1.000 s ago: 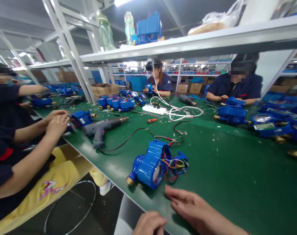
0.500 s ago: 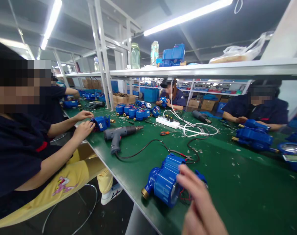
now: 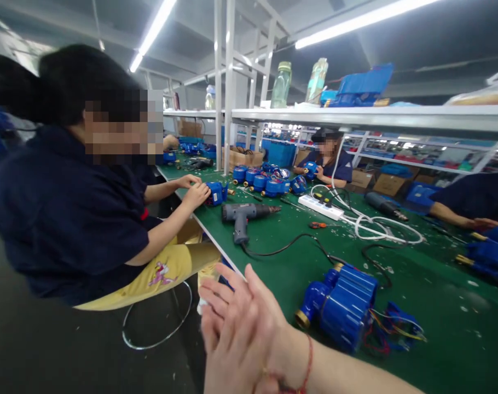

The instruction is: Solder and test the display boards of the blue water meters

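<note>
My right hand point(image 3: 253, 328), with a red string bracelet on its wrist, is raised at the near table edge with its fingers extended and holding nothing. My left hand point(image 3: 216, 361) overlaps it, mostly hidden behind it. A blue water meter housing point(image 3: 343, 306) with a brass fitting lies on the green table mat point(image 3: 446, 306) to their right, not touching either hand. Coloured wires point(image 3: 397, 328) spill from its far end.
A seated co-worker on the left has both hands on a small blue meter housing point(image 3: 216, 192). A grey heat gun point(image 3: 241, 216), several blue meters point(image 3: 261, 183) and a white power strip point(image 3: 318, 207) stand farther along the table. Metal shelving point(image 3: 355, 115) runs overhead.
My view has swung left, so the meter housing sits lower right. My hands have risen from the table edge and come together, with the right hand now over the left.
</note>
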The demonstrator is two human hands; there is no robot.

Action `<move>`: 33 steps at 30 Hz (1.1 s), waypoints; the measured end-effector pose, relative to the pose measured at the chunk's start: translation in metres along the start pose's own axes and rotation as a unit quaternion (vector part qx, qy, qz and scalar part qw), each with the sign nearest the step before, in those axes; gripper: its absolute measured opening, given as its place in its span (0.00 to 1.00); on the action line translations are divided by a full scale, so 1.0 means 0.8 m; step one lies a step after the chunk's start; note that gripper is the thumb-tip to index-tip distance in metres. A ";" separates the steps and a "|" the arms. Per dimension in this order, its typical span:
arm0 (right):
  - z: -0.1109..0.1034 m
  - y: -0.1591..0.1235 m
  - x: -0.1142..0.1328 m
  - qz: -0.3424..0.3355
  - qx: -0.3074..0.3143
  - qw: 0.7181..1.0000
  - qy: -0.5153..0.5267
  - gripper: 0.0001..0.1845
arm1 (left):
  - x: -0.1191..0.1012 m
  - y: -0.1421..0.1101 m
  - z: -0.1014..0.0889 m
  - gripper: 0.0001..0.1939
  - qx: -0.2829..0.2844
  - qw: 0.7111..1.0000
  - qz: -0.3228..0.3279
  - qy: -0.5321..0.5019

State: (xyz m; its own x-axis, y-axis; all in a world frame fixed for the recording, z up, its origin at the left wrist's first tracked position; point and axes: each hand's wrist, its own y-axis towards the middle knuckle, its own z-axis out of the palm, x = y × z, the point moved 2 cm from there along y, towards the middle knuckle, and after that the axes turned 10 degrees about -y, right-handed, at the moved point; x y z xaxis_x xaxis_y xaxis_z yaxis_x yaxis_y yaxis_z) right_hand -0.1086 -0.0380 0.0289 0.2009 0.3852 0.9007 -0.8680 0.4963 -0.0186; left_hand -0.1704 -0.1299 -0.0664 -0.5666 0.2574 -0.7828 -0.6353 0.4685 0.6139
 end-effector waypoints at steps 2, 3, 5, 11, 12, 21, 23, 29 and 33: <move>0.012 0.013 0.019 -0.010 -0.028 0.996 0.085 0.31 | 0.016 0.011 0.003 0.29 -0.020 0.996 -0.087 0.014; 0.014 0.017 0.032 -0.025 -0.058 0.984 0.165 0.28 | 0.021 0.018 0.000 0.28 -0.039 0.991 -0.127 0.021; 0.015 0.024 0.055 -0.056 -0.096 0.956 0.273 0.25 | 0.022 0.030 -0.010 0.27 -0.057 0.986 -0.155 0.019; 0.019 0.036 0.063 -0.062 -0.103 0.932 0.342 0.25 | -0.041 0.032 -0.010 0.17 0.035 0.988 -0.005 -0.153; 0.020 0.038 0.060 -0.059 -0.106 0.932 0.343 0.24 | -0.053 0.033 -0.005 0.18 0.042 0.985 0.022 -0.168; 0.012 0.047 0.049 -0.049 -0.150 0.940 0.303 0.21 | -0.081 0.062 0.010 0.08 0.074 0.977 0.033 -0.199; 0.010 0.046 0.047 -0.055 -0.151 0.943 0.290 0.21 | -0.082 0.063 0.009 0.08 0.077 0.974 0.000 -0.215; 0.005 0.040 0.054 -0.060 -0.165 0.939 0.295 0.23 | -0.083 0.059 0.012 0.13 0.066 0.974 -0.028 -0.214; -0.002 0.033 0.064 -0.077 -0.165 0.928 0.326 0.24 | -0.087 0.057 0.016 0.12 0.072 0.978 -0.036 -0.192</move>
State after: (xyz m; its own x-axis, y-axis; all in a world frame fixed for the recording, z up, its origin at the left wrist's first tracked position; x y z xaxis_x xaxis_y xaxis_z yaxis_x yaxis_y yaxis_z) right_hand -0.1208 -0.0040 0.0740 0.6360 0.6258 0.4516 -0.6418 0.7538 -0.1408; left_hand -0.1534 -0.1156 0.0148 -0.2661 0.5054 -0.8208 -0.5700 0.6042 0.5568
